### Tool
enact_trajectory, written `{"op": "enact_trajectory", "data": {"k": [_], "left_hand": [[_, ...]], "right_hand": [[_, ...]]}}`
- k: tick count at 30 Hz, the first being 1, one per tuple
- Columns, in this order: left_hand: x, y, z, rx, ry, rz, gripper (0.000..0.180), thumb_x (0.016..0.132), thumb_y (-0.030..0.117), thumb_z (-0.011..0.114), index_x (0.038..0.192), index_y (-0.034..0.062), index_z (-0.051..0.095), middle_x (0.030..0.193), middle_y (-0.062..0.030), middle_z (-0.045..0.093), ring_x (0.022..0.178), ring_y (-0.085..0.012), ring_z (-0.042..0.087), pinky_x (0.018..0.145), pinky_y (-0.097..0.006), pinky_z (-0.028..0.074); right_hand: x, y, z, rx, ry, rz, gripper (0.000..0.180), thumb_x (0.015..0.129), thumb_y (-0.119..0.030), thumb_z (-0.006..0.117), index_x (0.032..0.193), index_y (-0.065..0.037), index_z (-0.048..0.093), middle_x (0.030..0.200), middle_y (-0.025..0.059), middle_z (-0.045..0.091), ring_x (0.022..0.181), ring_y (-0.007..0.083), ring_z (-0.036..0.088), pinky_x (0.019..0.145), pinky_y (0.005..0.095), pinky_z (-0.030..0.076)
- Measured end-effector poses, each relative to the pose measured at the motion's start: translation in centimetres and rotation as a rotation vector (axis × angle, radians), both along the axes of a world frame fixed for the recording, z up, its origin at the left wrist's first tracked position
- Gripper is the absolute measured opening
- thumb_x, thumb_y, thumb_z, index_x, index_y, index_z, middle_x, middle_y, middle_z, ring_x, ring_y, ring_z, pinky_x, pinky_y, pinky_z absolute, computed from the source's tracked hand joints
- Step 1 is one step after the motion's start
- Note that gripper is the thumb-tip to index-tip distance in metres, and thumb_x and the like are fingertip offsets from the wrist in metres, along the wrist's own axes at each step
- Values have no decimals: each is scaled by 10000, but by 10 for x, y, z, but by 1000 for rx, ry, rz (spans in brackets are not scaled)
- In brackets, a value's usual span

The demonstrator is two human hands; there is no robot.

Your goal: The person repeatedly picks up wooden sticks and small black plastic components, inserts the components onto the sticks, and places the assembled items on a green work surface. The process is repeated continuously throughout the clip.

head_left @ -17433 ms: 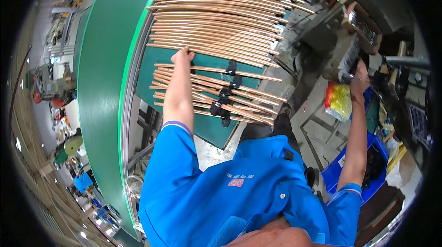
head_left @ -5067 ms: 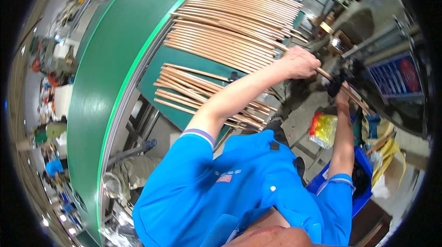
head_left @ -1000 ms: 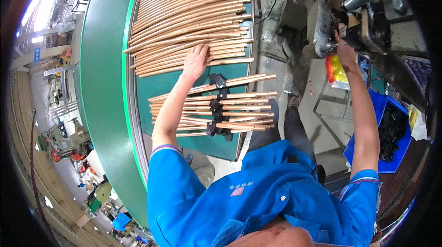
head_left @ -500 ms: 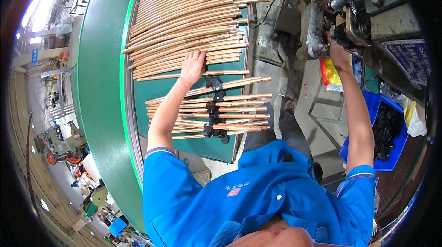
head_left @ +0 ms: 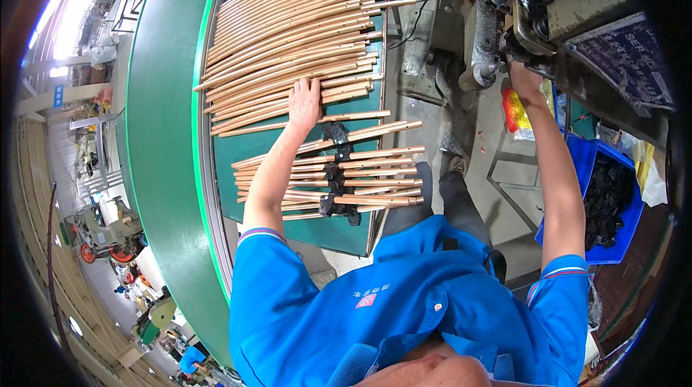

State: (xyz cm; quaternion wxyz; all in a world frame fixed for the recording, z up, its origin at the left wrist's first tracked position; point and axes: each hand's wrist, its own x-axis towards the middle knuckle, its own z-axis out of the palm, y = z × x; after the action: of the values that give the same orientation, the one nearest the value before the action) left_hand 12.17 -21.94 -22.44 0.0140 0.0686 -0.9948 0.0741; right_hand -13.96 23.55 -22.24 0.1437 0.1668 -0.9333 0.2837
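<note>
My left hand (head_left: 305,101) lies flat, fingers spread, on the near edge of a wide pile of bare copper tubes (head_left: 288,34) on a green table (head_left: 303,232). Closer to me lies a second row of copper tubes (head_left: 375,171), each carrying a black fitting (head_left: 337,178) near its middle. My right hand (head_left: 524,77) reaches up to the grey machine (head_left: 504,19) at the upper right; its fingers are hidden against the metal parts, so what it holds is unclear.
A broad green curved band (head_left: 162,171) runs along the table's left side. A blue bin of black parts (head_left: 609,199) stands at the right beside a yellow and red bag (head_left: 515,109). Grey floor (head_left: 432,48) lies between table and machine. Other machines stand far left.
My left hand has slid a little further onto the bare tube pile. My right hand has stayed up at the machine. The view has shifted slightly.
</note>
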Motion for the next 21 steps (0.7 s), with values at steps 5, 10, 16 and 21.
{"op": "enact_trajectory", "data": {"k": [5,10,16,21], "left_hand": [[4,-10,-11,38,-81,-29,269,703,118,698,941,80,579,998,-124,545,977,-318,553,786,-421,470],[14,-28,19,158,-85,51,248,700,80,670,925,98,568,905,-133,595,836,-335,610,730,-445,493],[33,-122,223,353,619,308,73,816,113,657,782,49,667,778,-55,677,716,-151,624,618,-348,479],[128,-281,326,1264,1430,560,138,832,88,600,855,-42,558,787,-157,598,656,-258,615,541,-382,525]], "right_hand": [[3,-1,0,-85,67,-23,413,878,-337,590,1201,-82,597,1244,188,583,1193,402,486,1044,457,343],[-1,-4,11,42,90,46,421,872,-331,598,1217,-89,591,1258,189,573,1196,408,483,1039,481,346],[0,4,17,409,399,75,380,914,-426,546,825,-97,713,776,140,675,786,370,637,805,479,470],[-12,2,1,462,246,42,434,933,-442,517,697,-102,646,691,141,636,607,353,617,550,448,470]]}}
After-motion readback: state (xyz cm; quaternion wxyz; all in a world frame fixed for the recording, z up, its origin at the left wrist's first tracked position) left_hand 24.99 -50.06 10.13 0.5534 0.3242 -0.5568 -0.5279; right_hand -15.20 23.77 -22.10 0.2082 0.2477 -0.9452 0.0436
